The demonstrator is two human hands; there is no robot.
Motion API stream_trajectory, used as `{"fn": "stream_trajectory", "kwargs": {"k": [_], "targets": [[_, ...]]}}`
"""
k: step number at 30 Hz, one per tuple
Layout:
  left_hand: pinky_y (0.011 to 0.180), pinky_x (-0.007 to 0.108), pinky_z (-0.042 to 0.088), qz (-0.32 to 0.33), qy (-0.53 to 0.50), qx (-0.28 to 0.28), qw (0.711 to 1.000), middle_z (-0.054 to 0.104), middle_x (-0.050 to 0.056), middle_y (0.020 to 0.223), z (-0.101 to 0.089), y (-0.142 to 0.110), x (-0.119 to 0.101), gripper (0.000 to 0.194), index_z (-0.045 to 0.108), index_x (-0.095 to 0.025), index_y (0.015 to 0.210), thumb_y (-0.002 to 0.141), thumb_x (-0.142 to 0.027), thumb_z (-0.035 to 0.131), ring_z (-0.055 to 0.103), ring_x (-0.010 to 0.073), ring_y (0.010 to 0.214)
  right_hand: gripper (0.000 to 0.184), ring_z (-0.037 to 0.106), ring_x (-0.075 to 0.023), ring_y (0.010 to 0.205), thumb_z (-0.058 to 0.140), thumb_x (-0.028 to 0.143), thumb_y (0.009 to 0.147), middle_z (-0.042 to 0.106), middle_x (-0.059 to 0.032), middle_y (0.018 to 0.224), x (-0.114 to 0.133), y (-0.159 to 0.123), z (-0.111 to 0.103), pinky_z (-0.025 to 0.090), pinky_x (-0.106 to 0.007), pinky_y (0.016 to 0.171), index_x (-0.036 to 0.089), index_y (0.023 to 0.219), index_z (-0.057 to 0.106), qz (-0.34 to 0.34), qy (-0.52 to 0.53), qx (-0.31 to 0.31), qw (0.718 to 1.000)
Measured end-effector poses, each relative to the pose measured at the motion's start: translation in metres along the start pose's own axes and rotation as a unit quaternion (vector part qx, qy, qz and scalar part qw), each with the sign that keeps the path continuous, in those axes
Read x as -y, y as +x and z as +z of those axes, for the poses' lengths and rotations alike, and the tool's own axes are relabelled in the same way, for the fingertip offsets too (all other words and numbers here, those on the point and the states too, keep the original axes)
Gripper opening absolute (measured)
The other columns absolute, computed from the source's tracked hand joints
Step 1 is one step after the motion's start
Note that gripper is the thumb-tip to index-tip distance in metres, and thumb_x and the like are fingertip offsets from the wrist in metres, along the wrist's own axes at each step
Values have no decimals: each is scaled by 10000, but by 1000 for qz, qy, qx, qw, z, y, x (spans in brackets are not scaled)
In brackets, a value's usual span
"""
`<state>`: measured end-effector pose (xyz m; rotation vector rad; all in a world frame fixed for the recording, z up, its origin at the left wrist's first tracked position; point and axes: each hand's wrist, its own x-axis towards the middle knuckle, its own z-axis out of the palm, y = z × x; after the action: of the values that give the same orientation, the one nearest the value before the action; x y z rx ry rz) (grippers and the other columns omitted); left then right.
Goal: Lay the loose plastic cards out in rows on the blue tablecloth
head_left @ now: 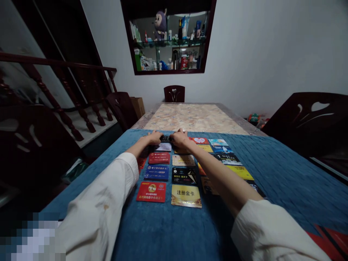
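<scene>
At the far end of the laid-out cards, a black card [165,138] lies between my two hands. My left hand [154,137] holds its left edge, fingers curled. My right hand [179,139] has its bent fingers at the right edge. Nearer me are a white card [164,146], a small stack of red cards [159,158], a blue card [156,172] and a red card [151,191]. Beside them run a cream card [183,160], a black VIP card [184,175] and a gold card [186,195]. My right forearm partly hides the cards further right.
Under the cards is a blue cloth [168,232] on a table with a patterned top [190,116]. More cards, including a yellow card [239,172], lie to the right. Dark chairs [312,123] surround the table. Red items [331,239] show at the lower right.
</scene>
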<state>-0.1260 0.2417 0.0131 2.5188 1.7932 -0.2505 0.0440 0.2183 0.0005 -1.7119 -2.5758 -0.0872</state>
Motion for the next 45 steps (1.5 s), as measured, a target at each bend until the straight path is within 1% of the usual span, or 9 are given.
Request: {"fn": "stream_trajectory", "kwargs": {"k": [11,16,20,24,26,33,36,41,45], "targets": [[1039,564,383,-5,21,-8,1000,531,109,1397,1,-3,-2,680,522,-281,1367,705,-126,521,377,338,1333,401,389,-344,1254,461,331,931,585,-127,1345,-9,-16,-5,361,-491,932,277,1301,603,-3,-28,-26,999],[1006,565,365,13,32,-50,998,511,156,1377,-1,-27,-14,601,524,-211,1345,759,-98,456,371,340,1322,406,386,-338,1246,446,387,949,572,-141,1336,-23,-49,-13,364,-478,934,249,1302,591,6,-46,-52,998],[998,547,342,53,50,-99,992,488,137,1393,-1,-51,-33,572,520,-234,1334,776,-123,468,363,335,1309,382,419,-331,1224,444,363,957,582,-145,1308,-33,-88,-18,381,-459,918,241,1288,592,23,-58,-60,996],[975,523,340,129,42,-152,979,530,130,1339,-1,-82,-68,501,542,-227,1296,807,-137,477,388,326,1274,369,464,-311,1205,462,328,959,583,-143,1295,-44,-133,-25,403,-425,911,223,1293,578,38,-64,-48,996],[999,530,313,163,32,-160,973,516,134,1364,-1,-101,-90,423,556,-221,1271,852,-209,498,379,331,1283,346,491,-297,1190,480,318,955,584,-135,1295,-51,-159,-30,422,-387,891,222,1267,595,43,-64,-31,997],[986,508,329,327,2,-112,938,568,134,1288,0,-172,-174,341,569,-204,1208,884,-211,463,456,304,1202,308,565,-280,1124,521,362,945,634,-117,1200,-76,-258,-40,471,-331,808,232,1193,650,101,-34,20,994],[1002,511,335,380,-10,-98,920,571,145,1269,2,-195,-204,342,562,-186,1187,851,-247,539,468,314,1192,326,586,-282,1097,535,388,933,640,-120,1173,-89,-301,-40,481,-334,791,228,1192,652,145,-9,27,989],[990,483,376,435,-33,-84,896,583,151,1203,6,-219,-248,393,554,-156,1142,851,-415,601,504,307,1123,438,557,-328,1150,527,460,910,635,-147,1216,-116,-367,-31,486,-401,843,223,1266,620,210,5,45,977],[964,493,406,443,-42,-63,893,570,163,1228,11,-225,-275,583,524,-140,1184,791,-546,668,509,324,1128,545,590,-349,1097,516,584,884,649,-162,1163,-136,-408,-18,492,-426,825,213,1272,611,284,5,70,956]]}}
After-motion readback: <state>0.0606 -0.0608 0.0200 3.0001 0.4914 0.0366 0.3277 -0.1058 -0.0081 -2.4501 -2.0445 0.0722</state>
